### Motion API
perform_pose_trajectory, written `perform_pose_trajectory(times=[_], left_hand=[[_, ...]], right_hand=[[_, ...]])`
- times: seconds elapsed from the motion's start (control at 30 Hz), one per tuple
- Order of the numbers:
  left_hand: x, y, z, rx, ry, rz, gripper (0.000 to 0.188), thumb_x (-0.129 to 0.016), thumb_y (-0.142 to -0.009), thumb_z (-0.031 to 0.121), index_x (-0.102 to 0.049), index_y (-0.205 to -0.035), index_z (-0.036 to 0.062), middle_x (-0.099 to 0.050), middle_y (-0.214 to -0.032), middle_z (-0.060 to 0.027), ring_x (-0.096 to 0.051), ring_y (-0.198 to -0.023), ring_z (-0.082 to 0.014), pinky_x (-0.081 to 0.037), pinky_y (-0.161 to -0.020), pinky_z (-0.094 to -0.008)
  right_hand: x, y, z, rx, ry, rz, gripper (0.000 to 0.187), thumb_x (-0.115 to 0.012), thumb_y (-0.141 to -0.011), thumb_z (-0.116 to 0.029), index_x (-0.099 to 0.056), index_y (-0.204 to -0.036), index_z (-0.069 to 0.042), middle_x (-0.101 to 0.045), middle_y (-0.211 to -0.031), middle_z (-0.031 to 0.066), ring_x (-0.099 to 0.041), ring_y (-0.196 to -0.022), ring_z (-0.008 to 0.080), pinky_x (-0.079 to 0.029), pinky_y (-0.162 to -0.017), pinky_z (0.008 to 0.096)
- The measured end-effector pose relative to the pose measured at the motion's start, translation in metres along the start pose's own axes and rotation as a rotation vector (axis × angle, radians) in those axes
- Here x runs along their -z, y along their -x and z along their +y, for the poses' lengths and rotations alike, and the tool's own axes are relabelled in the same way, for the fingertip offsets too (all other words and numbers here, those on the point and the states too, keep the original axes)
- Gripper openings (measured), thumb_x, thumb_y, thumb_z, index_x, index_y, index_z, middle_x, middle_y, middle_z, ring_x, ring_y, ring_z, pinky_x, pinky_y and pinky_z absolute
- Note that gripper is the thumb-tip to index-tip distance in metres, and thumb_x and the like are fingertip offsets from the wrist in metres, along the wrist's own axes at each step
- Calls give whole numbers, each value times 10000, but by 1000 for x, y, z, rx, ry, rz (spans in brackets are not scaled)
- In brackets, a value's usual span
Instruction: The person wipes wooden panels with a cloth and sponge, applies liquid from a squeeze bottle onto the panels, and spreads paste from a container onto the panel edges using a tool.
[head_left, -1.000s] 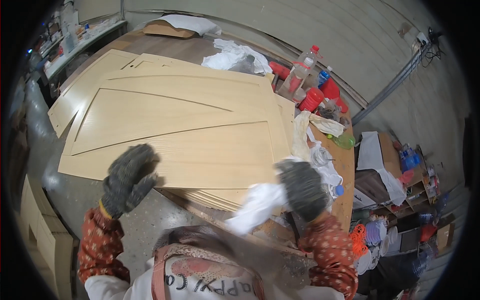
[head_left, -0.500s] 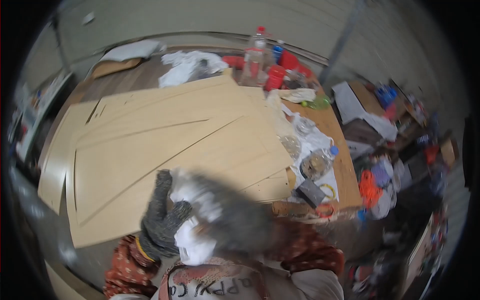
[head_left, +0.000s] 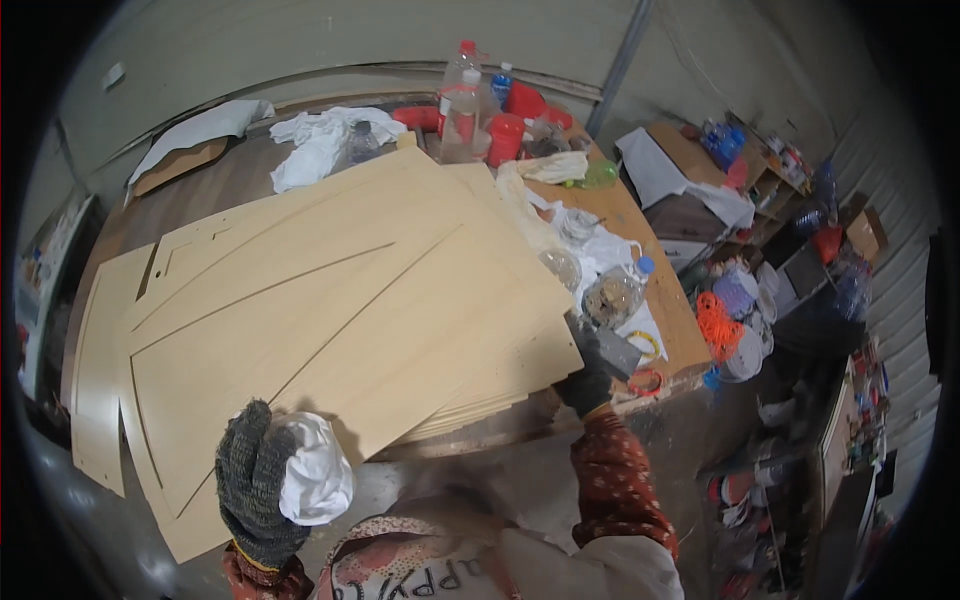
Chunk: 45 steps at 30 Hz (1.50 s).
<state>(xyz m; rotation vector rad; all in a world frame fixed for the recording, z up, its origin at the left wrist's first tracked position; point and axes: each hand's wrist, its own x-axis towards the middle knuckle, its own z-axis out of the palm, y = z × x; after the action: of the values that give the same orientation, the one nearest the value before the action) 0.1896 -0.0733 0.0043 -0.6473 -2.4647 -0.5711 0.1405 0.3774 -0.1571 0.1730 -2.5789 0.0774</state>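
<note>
My left hand (head_left: 250, 485), in a dark grey knit glove, is closed around a bunched white cloth (head_left: 317, 470) over the near-left part of a pale thin wooden panel (head_left: 300, 310). The panel lies on a stack of similar sheets and has long dark slits in it. My right hand (head_left: 588, 375), gloved too, reaches past the stack's right corner. It lies against the left side of a dark grey block (head_left: 618, 352). Its fingers are partly hidden, and whether they grip the block I cannot tell.
Right of the stack, the wooden table (head_left: 680, 300) holds a clear jar with a blue cap (head_left: 612, 297), a yellow ring (head_left: 645, 346) and red-handled scissors (head_left: 645, 382). Bottles (head_left: 462, 110) and white cloths (head_left: 320, 140) stand at the back. Orange cord (head_left: 717, 325) lies beyond the right edge.
My right hand has left the white cloth and moved right to the grey block. My left hand, still with the cloth, has shifted left and nearer to me. The view has turned somewhat.
</note>
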Motion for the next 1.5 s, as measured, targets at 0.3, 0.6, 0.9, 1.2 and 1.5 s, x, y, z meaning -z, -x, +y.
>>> perform_pose_trajectory(times=[0.3,0.6,0.9,1.2,1.5], left_hand=[[0,3,4,44,-103,2,399,-683,-768,167,-583,-1144,81,-544,-1258,-187,-563,-1096,-361,-468,-915,-426],[-3,5,5,57,-56,-5,458,-734,-701,119,-589,-1135,98,-504,-1303,-208,-548,-1122,-381,-475,-909,-449],[-9,11,1,173,-31,33,428,-748,-666,137,-619,-1072,99,-515,-1294,-212,-537,-1144,-386,-461,-928,-453],[-9,9,-2,114,-92,-41,434,-739,-680,130,-623,-1097,102,-524,-1283,-203,-545,-1125,-374,-458,-929,-451],[-8,-4,-5,-14,-77,-177,463,-762,-661,137,-625,-1104,126,-521,-1271,-202,-541,-1116,-388,-453,-928,-484]], right_hand=[[101,-50,-17,-660,-1096,460,548,-722,-727,-116,-467,-1198,-1,-560,-1122,192,-570,-1029,326,-455,-933,393],[102,-150,-13,201,-576,-3,359,-738,-714,-62,-561,-1026,-54,-601,-1032,136,-603,-987,271,-471,-900,354],[94,-166,-13,330,-471,-5,419,-792,-661,-288,-613,-995,-108,-600,-1058,106,-565,-1051,289,-450,-911,378],[91,-175,-16,466,-180,14,351,-724,-721,-277,-636,-1036,-149,-566,-1155,127,-541,-1090,286,-446,-900,396],[110,-139,-6,248,-323,157,331,-633,-708,-50,-640,-1036,-93,-593,-1098,156,-558,-1075,304,-478,-875,394]])
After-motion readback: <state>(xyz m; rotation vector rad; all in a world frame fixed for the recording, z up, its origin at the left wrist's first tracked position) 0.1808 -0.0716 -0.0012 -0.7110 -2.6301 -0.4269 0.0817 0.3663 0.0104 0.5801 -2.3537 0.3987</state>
